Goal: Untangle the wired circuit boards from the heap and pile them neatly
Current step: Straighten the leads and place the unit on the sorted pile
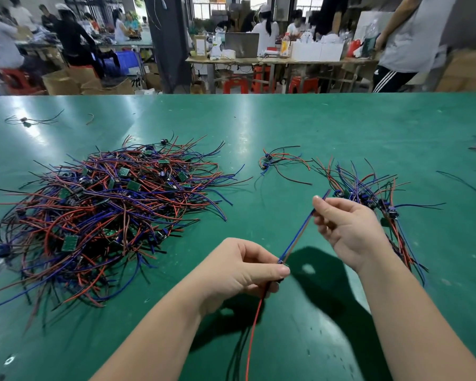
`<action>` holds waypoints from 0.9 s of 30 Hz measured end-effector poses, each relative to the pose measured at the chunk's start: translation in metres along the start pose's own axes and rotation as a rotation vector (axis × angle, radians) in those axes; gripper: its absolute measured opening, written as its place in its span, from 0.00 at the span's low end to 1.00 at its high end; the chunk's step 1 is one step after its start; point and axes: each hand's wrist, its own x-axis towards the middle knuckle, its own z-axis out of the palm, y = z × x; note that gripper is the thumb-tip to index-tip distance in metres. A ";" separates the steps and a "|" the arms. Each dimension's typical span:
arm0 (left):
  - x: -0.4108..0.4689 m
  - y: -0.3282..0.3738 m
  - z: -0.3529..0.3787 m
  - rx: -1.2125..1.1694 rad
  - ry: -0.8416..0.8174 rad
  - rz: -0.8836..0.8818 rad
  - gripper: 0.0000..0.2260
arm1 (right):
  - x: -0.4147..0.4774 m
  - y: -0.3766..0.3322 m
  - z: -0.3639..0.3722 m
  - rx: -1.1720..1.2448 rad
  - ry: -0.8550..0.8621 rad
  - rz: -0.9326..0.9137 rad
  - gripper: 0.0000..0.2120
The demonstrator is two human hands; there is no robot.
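My left hand [248, 270]: it is to the right of the heap, nearer to me than the heap's middle. Thumb and forefinger are pinching the held wired board where its wires meet.
My right hand [346, 224]: it is further right from the heap. The fingers are curled, and thumb and forefinger are pinching the blue wire near its free end.
Held wired board [282, 262]: it is lifted above the bench, right of the heap. The board itself is mostly hidden under my fingers.
Blue wire [300, 235]: it is stretched straight between my two hands.
Red wire [254, 325]: it hangs from my left hand toward me, with a dark wire beside it.
Heap [99, 210]: a big tangle of red, blue and black wires with small green boards in it.
Sorted pile [368, 193]: it is well to the right of the heap, behind my right hand.
Small bunch [280, 160]: it lies between the heap and the sorted pile, on the far side.
Bench [286, 119]: a green surface under everything.
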 end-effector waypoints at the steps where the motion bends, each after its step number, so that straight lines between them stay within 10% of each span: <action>1: 0.000 0.000 0.000 0.001 0.000 -0.005 0.05 | 0.001 0.002 0.000 0.018 0.033 0.001 0.06; 8: -0.005 -0.002 -0.007 0.061 0.029 -0.006 0.05 | 0.016 -0.009 -0.024 0.222 0.373 -0.163 0.08; 17: 0.013 -0.010 -0.007 -0.217 0.431 0.156 0.07 | -0.023 0.036 0.036 -0.783 -0.401 -0.478 0.08; 23: 0.017 -0.004 -0.010 -0.210 0.456 0.192 0.11 | -0.009 0.019 0.015 -0.797 0.027 -0.691 0.10; 27: 0.015 -0.011 -0.029 0.540 0.798 0.357 0.06 | 0.014 -0.012 -0.030 -0.815 0.470 -0.559 0.09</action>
